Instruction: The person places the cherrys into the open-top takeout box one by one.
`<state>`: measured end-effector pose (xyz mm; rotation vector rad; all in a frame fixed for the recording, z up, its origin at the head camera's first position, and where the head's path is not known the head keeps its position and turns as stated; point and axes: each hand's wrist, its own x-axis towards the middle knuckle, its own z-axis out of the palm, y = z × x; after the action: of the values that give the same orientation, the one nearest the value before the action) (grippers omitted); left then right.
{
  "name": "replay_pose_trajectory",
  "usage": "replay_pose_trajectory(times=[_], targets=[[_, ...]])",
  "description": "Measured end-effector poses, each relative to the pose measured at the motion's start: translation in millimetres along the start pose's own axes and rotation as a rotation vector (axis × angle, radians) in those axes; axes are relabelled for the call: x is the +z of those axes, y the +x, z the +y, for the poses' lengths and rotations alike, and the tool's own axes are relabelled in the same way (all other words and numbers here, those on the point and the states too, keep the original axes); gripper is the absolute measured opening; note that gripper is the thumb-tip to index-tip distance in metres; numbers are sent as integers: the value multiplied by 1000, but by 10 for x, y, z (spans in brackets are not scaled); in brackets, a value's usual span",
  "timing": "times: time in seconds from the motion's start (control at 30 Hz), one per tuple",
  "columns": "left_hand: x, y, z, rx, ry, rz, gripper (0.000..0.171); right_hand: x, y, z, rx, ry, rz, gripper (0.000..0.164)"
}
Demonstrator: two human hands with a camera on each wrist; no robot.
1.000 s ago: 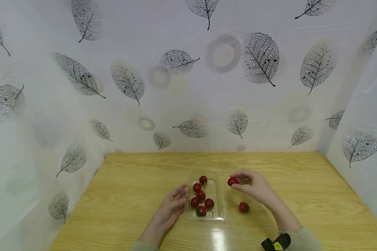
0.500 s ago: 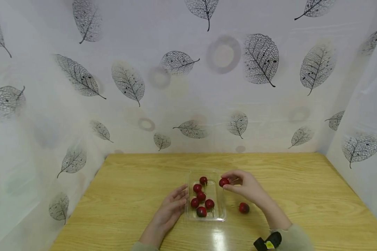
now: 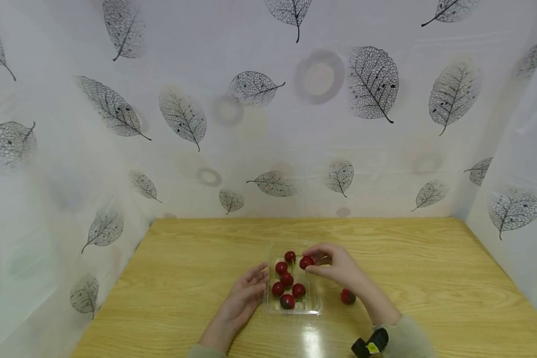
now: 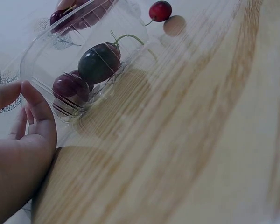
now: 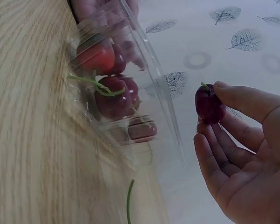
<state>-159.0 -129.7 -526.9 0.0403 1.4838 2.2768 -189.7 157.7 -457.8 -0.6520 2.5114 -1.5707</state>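
Note:
A dark red cherry (image 3: 306,262) is pinched between the thumb and fingers of my right hand (image 3: 340,271), over the right side of a clear plastic box (image 3: 313,313). In the right wrist view this cherry (image 5: 210,103) shows a short green stem stub, and the fingers (image 5: 245,112) spread behind it. Inside the box lie several more cherries (image 3: 287,280), some with green stems. My left hand (image 3: 241,301) lies along the box's left side, fingers relaxed; the left wrist view shows its fingertips (image 4: 30,91) right at the rim.
One loose red and dark cherry (image 3: 348,297) lies on the wooden table (image 3: 197,248) right of the box, near the right forearm. A leaf-patterned white sheet (image 3: 295,149) rises behind the table and along both sides. A black band (image 3: 370,343) sits on the right wrist.
My right hand has moved left with the cherry, from beside the box to over its right side. The left hand, box and loose cherry stay in place.

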Motion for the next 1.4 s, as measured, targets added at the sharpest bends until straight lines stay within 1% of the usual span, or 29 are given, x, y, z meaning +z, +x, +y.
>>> replay_pose_trajectory(times=[0.2, 0.33, 0.43, 0.67, 0.8, 1.13, 1.4], targets=[[-22, 11, -9, 15, 5, -22, 65, 81, 37, -15, -10, -16, -13, 34], [-52, 18, -31, 36, 6, -48, 62, 140, 55, 6, -20, -15, -26, 34], [-58, 22, -40, 40, 6, -52, 60, 177, 56, 17, -26, -23, -27, 35], [-24, 23, -13, 12, 7, -13, 65, 248, 44, 31, -6, -81, -2, 35], [-16, 22, -4, 7, 4, -14, 64, 282, 34, 18, 8, -119, 11, 35], [-23, 20, -18, 5, 0, -16, 63, 324, 10, -34, 40, -195, 11, 32], [-22, 25, -21, 8, 2, -15, 63, 356, 10, -27, 16, -270, 7, 32]])
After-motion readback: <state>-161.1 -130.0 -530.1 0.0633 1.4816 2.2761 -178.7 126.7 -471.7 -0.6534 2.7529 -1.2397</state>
